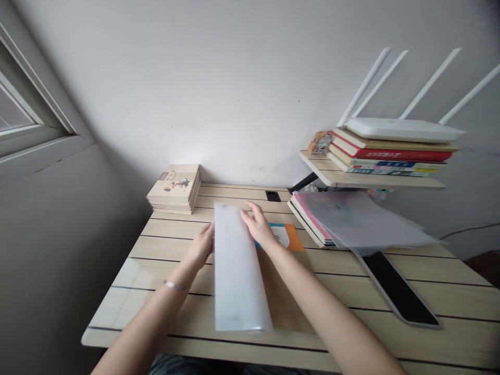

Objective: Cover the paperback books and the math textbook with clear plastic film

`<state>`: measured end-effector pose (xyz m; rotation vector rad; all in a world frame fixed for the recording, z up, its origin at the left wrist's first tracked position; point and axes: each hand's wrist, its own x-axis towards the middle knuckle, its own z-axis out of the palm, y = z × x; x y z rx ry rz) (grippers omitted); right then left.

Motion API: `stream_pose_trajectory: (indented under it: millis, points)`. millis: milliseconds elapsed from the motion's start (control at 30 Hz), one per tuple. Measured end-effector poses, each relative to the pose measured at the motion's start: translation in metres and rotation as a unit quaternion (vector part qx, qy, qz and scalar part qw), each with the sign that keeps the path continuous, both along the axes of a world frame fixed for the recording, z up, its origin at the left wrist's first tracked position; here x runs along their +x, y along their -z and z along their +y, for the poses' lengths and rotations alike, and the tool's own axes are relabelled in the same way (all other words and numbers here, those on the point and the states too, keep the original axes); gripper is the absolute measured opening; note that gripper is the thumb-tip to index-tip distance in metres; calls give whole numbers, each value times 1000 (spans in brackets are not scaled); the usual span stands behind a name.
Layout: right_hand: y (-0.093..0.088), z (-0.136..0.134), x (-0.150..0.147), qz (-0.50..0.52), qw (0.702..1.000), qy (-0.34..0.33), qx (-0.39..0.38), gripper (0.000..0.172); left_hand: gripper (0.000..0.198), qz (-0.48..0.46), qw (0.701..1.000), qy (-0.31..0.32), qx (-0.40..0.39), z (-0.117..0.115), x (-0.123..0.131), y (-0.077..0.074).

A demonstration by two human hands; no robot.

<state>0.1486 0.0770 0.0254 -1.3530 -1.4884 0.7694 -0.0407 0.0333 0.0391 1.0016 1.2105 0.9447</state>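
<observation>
A frosted plastic book cover (238, 276) stands tilted over the front middle of the desk. My left hand (202, 244) is closed at its left edge, the fingertips hidden behind the plastic. At the upper right edge, my right hand (258, 223) pinches the cover between thumb and fingers. A book with a blue, white and orange cover (295, 238) lies flat just beyond my right wrist, partly hidden by my forearm and the plastic.
A stack of beige books (175, 187) sits at the back left. More books (312, 224) lie at the right beneath loose frosted sheets (367, 219), beside a black-and-grey strip (398, 286). On a raised shelf (383, 180), a white router (402, 129) tops several books. The wall stands behind.
</observation>
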Motion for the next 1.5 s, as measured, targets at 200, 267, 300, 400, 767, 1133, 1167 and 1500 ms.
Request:
stream_pose_trajectory:
  millis: [200, 267, 300, 400, 767, 1133, 1167, 1500]
  points:
    - [15, -131, 18, -127, 982, -134, 39, 48, 70, -57, 990, 95, -93, -76, -55, 14]
    - [18, -163, 11, -154, 977, -142, 36, 53, 71, -53, 987, 96, -115, -95, -57, 15]
    - [18, -174, 6, -170, 973, -151, 45, 58, 71, -50, 988, 86, -120, -102, -56, 14]
    - [14, -188, -14, -235, 948, -193, 92, 70, 66, -21, 994, 26, -107, -108, -52, 12]
    - [38, -189, -45, -400, 873, -212, 182, 40, 44, 303, 946, -56, 103, -106, -72, 36]
    - [21, -134, -6, -367, 922, -121, -4, 61, 31, 333, 923, -101, 162, -126, -59, 43]
    - [22, -129, -7, -385, 912, -138, -25, 63, 32, 312, 933, -105, 146, -126, -58, 40]
    - [32, -135, -53, -439, 878, -187, -32, 80, 44, 255, 960, -99, 54, -131, -52, 43]
